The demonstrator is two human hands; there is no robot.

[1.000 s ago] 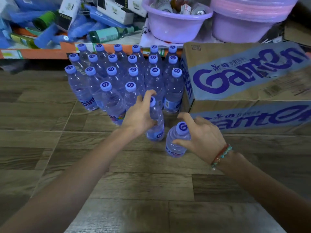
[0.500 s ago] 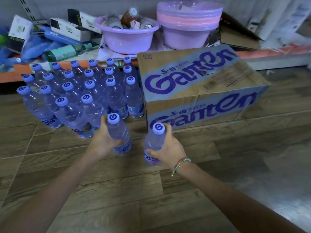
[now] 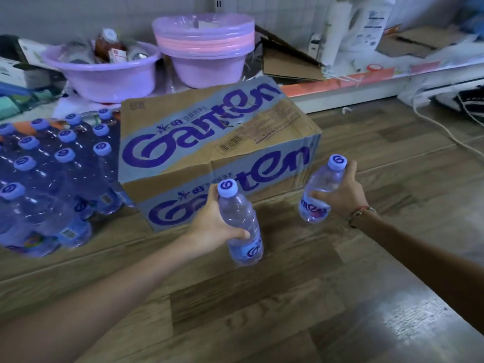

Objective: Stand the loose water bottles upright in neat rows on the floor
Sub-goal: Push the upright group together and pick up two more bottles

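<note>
Each of my hands holds a clear water bottle with a purple cap. My left hand [image 3: 212, 226] grips one bottle [image 3: 242, 226] around its middle, lifted in front of the cardboard box. My right hand [image 3: 343, 195] grips a second bottle [image 3: 320, 189], tilted, to the right of the box. At the left stand several upright bottles in rows [image 3: 60, 163] on the wooden floor.
A large cardboard box [image 3: 209, 153] printed with "Ganten" sits between the rows and my right hand. Behind it a low shelf carries purple basins [image 3: 201, 51] and clutter. A white cable [image 3: 442, 132] lies on the floor at the far right.
Both hands lifted their bottles away from the rows and moved right, past the front of the box. The view swung to the right, and the rows now sit at the left edge.
</note>
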